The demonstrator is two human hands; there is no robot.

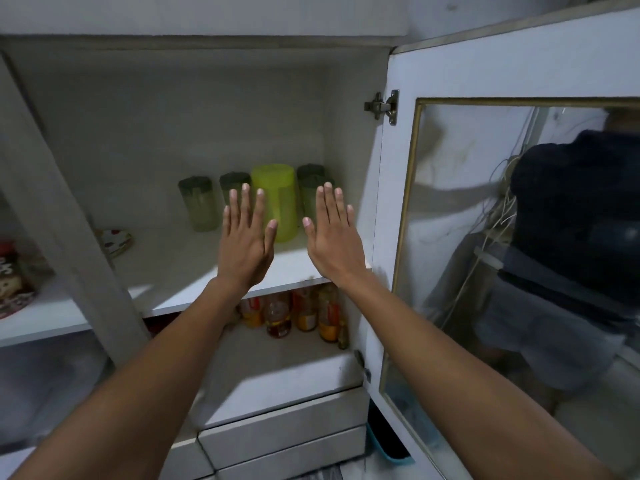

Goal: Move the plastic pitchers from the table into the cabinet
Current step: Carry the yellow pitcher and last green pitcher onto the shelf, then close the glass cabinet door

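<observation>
A lime-green plastic pitcher stands upside down at the back of the cabinet's upper shelf. Pale green pitchers with dark ends flank it: two on its left and two on its right, one behind the other. My left hand and my right hand are held flat in front of the shelf, fingers spread, palms away from me. Neither hand holds or touches anything. The hands partly cover the pitchers' lower parts.
The cabinet door with a reflective glass pane stands open on the right. Several bottles fill the back of the lower shelf. A patterned dish lies left on the upper shelf. A white post divides the cabinet; drawers sit below.
</observation>
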